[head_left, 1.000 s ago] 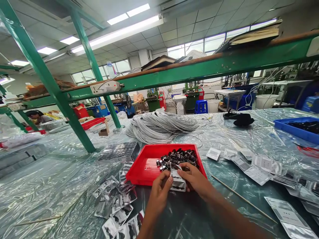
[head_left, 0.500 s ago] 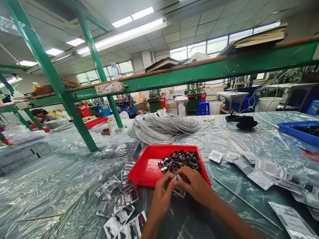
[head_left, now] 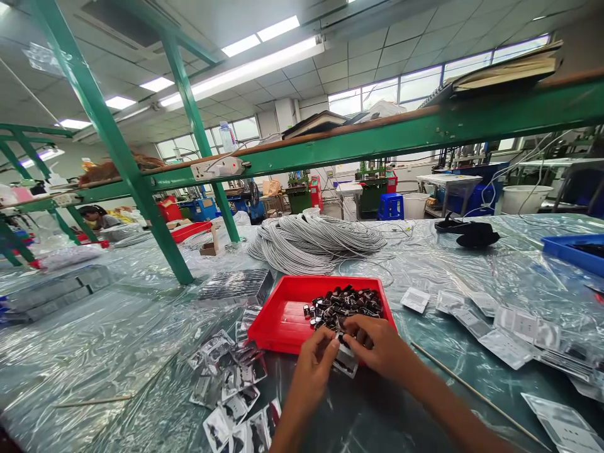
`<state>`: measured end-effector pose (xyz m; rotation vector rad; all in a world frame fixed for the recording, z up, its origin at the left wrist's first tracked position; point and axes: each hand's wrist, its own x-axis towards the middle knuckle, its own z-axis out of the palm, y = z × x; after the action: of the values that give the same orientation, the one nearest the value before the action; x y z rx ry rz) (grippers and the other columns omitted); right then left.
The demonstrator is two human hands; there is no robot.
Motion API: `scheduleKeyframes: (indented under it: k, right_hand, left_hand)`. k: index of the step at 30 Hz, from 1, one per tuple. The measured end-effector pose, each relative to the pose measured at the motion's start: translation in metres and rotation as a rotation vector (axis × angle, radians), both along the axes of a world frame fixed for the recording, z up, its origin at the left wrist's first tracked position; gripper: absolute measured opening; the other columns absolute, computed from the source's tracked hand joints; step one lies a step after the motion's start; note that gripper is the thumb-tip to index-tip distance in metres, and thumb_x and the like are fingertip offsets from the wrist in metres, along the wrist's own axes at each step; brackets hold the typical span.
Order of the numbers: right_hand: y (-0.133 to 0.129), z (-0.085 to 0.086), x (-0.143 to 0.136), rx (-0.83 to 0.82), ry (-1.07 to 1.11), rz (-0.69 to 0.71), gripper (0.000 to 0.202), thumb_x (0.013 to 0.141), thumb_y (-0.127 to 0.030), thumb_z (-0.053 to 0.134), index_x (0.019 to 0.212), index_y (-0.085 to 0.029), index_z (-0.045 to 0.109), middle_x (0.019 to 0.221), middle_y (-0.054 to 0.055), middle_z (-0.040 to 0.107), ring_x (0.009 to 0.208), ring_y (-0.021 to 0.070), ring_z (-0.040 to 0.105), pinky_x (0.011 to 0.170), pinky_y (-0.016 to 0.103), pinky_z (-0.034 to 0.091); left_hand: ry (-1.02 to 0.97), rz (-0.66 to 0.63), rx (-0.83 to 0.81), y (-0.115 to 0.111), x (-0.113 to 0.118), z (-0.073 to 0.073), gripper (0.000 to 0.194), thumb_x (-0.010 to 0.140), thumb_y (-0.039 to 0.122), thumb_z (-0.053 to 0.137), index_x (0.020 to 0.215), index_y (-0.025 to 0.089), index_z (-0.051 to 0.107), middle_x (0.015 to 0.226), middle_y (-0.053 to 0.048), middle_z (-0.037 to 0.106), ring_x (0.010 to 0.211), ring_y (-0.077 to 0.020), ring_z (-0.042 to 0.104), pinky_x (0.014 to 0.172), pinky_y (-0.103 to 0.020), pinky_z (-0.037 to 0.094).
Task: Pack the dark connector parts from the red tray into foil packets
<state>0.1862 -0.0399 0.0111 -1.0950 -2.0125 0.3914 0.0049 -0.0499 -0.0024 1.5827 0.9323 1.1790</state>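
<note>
A red tray (head_left: 278,314) holds a heap of small black parts (head_left: 346,303) on its right side. At the tray's front edge my left hand (head_left: 317,357) pinches a small silver-and-clear packet (head_left: 346,360). My right hand (head_left: 372,340) is closed at the packet's top, fingers together beside a small dark piece; its exact grip is partly hidden. Filled silver packets (head_left: 231,377) lie in a loose pile left of my hands. More flat packets (head_left: 507,336) are spread out on the right.
Behind the tray lie a big coil of grey cable (head_left: 314,242) and a stack of packets (head_left: 236,286). A thin stick (head_left: 472,390) lies on the right. Green posts and a shelf beam (head_left: 349,148) cross above the table. A person (head_left: 97,217) is at far left.
The view has shifted slightly, moving the scene to the right. My hands have parted a little at the packet, and more of the packet shows between them.
</note>
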Motion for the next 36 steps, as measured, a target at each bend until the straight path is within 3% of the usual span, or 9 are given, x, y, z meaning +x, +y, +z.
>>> scheduleKeyframes:
  k: [7,12,15,19,21,24,28,32,36]
  right_hand:
    - [0.001,-0.014,-0.015,0.188,-0.081,-0.037,0.020,0.096,-0.016,0.040,0.110,-0.021,0.053,0.099,0.006,0.065,0.081,0.0175,0.065,0.071,0.029,0.052]
    - [0.004,-0.023,-0.019,0.373,-0.303,-0.145,0.021,0.096,-0.012,0.038,0.105,-0.019,0.057,0.103,0.010,0.060,0.074,0.0176,0.064,0.058,0.027,0.051]
    - [0.004,-0.022,-0.021,0.414,-0.319,-0.214,0.020,0.098,-0.014,0.039,0.102,-0.017,0.058,0.105,0.011,0.060,0.078,0.0182,0.065,0.061,0.028,0.052]
    - [0.002,-0.016,-0.019,0.456,-0.351,-0.210,0.017,0.098,-0.018,0.043,0.102,-0.017,0.060,0.110,0.012,0.061,0.074,0.0166,0.065,0.057,0.027,0.051]
    - [-0.001,-0.012,-0.018,0.508,-0.380,-0.206,0.017,0.098,-0.017,0.045,0.105,-0.017,0.060,0.112,0.013,0.062,0.081,0.0183,0.066,0.059,0.027,0.051]
    - [-0.004,-0.006,-0.019,0.551,-0.479,-0.208,0.016,0.095,-0.012,0.047,0.098,-0.017,0.062,0.103,0.012,0.064,0.091,0.0222,0.065,0.060,0.027,0.050]
    - [-0.007,-0.009,-0.024,0.575,-0.561,-0.246,0.018,0.091,-0.006,0.048,0.086,-0.016,0.063,0.085,0.009,0.063,0.076,0.0209,0.063,0.053,0.028,0.045]
    - [-0.008,-0.016,-0.030,0.512,-0.304,-0.205,0.023,0.093,-0.010,0.045,0.080,-0.018,0.061,0.083,0.007,0.063,0.072,0.0181,0.062,0.055,0.027,0.045]
    - [0.000,-0.014,-0.027,0.095,0.365,-0.228,0.013,0.090,-0.029,0.055,0.081,-0.021,0.060,0.094,0.007,0.062,0.061,0.0140,0.058,0.051,0.027,0.048]
  left_hand:
    - [-0.034,0.077,-0.033,0.006,0.004,-0.006,0.031,0.085,0.049,0.061,0.078,0.019,0.057,0.069,0.004,0.046,0.067,-0.0137,0.042,0.063,-0.023,0.035]
    - [-0.088,0.085,-0.083,0.007,0.009,-0.010,0.035,0.085,0.054,0.059,0.080,0.019,0.056,0.072,0.002,0.051,0.069,-0.0157,0.047,0.065,-0.025,0.039]
    - [-0.087,0.126,-0.080,0.004,0.011,-0.010,0.036,0.085,0.055,0.059,0.082,0.019,0.058,0.074,0.001,0.054,0.071,-0.0163,0.049,0.066,-0.025,0.041]
    - [-0.066,0.175,-0.063,0.001,0.012,-0.009,0.035,0.085,0.054,0.059,0.083,0.019,0.059,0.076,0.000,0.056,0.072,-0.0171,0.050,0.067,-0.025,0.041]
    - [-0.059,0.187,-0.051,0.001,0.013,-0.009,0.035,0.085,0.055,0.058,0.082,0.020,0.059,0.076,0.000,0.057,0.072,-0.0176,0.052,0.068,-0.025,0.042]
    - [-0.025,0.209,-0.019,0.002,0.014,-0.010,0.036,0.086,0.056,0.057,0.080,0.020,0.058,0.074,0.001,0.056,0.070,-0.0170,0.051,0.066,-0.025,0.041]
    - [0.023,0.223,0.000,0.002,0.015,-0.012,0.037,0.085,0.057,0.057,0.076,0.020,0.056,0.070,0.001,0.054,0.066,-0.0165,0.050,0.061,-0.025,0.041]
    - [0.015,0.259,-0.022,0.003,0.014,-0.012,0.041,0.082,0.060,0.058,0.074,0.020,0.055,0.069,0.001,0.057,0.065,-0.0163,0.052,0.061,-0.025,0.042]
    - [-0.001,0.281,-0.110,0.007,0.010,-0.013,0.044,0.083,0.065,0.054,0.076,0.021,0.051,0.054,0.006,0.049,0.046,-0.0122,0.045,0.045,-0.022,0.036]
